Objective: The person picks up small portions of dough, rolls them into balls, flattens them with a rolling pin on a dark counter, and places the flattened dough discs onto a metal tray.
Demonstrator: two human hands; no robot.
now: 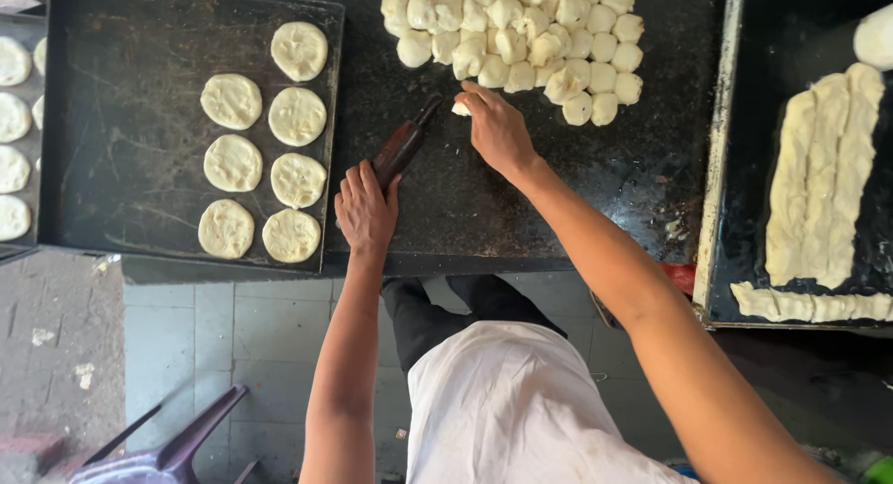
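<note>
My left hand (365, 210) grips a dark wooden rolling pin (402, 145) that lies slanted on the black worktop (484, 214). My right hand (498, 126) pinches a small white dough ball (460, 107) just past the pin's far tip. Behind it sits a heap of several white dough balls (521, 33). To the left, a black tray (121, 168) carries several flattened dough rounds (265, 145) in two columns.
Long strips of dough (823, 177) lie on another black tray (721, 168) at the right. More flat rounds (13, 159) sit on a tray at the far left edge. Below are a tiled floor and a purple plastic stool (177, 451).
</note>
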